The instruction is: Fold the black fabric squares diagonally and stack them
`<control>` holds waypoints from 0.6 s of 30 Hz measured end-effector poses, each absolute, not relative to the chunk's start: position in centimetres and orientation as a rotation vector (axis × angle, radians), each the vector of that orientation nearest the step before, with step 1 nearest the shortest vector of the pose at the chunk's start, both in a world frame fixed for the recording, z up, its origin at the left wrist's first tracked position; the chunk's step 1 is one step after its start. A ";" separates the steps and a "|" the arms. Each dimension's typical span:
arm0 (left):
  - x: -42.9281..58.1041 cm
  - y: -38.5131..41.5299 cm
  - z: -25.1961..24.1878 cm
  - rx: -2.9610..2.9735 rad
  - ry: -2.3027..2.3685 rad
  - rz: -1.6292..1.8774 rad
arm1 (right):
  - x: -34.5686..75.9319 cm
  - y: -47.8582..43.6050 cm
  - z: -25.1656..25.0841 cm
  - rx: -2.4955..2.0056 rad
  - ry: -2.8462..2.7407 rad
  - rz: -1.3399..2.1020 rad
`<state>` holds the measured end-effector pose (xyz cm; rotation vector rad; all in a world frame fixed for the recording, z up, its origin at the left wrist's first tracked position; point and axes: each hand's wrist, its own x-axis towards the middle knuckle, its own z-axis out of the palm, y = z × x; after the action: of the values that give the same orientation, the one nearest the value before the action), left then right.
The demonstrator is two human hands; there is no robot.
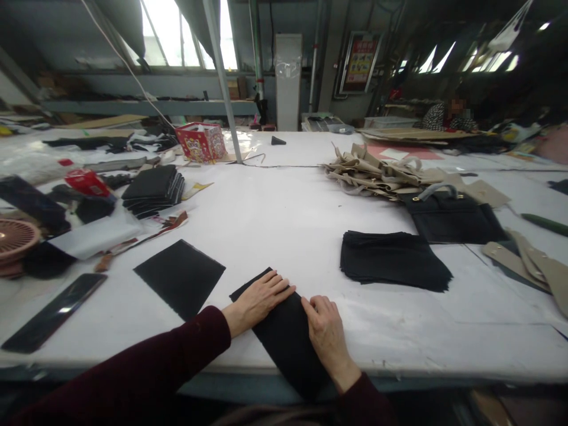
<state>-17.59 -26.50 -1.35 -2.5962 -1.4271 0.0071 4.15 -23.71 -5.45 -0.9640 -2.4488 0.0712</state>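
Note:
A black fabric piece (290,337) lies before me, its near end hanging over the table's front edge. Across its upper part rests my left hand (261,299), open, the fingers lying flat on the cloth. My right hand (326,331) is closed at the piece's right edge, its fingers curled and the fingertips partly hidden. Another flat black piece (181,277) lies apart to the left. To the right is a stack of black fabric pieces (393,260), touched by neither hand.
A black bag (457,219) and a heap of beige pieces (377,168) lie at the right. Leftward are a folded black stack (153,189), a red box (202,142), a pink fan (16,242) and a dark glossy bar (55,310). A thin pole (223,77) rises from the table (284,213). Another person (444,115) is far right.

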 end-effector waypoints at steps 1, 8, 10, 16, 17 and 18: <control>-17.6 -26.4 -1.3 -2.611 -1.415 -0.004 | 4.3 -23.7 -5.5 -0.959 -2.453 0.069; -17.0 -26.6 -1.1 -2.675 -1.425 0.024 | 5.3 -23.7 -5.6 -0.918 -2.456 0.088; -16.7 -26.8 -0.9 -2.673 -1.433 0.034 | 5.6 -23.8 -5.6 -0.918 -2.461 0.105; -16.1 -26.8 -0.7 -2.698 -1.406 -0.023 | 6.4 -24.0 -5.7 -0.913 -2.433 0.151; -16.1 -26.8 -0.8 -2.707 -1.398 -0.031 | 6.5 -24.0 -5.7 -0.916 -2.434 0.148; -16.0 -26.8 -0.9 -2.714 -1.395 -0.035 | 6.7 -24.0 -5.7 -0.920 -2.437 0.146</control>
<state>-16.03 -26.82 -0.92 -2.7144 -1.3949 -0.0346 6.70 -24.02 -5.71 -0.9200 -2.4371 0.1464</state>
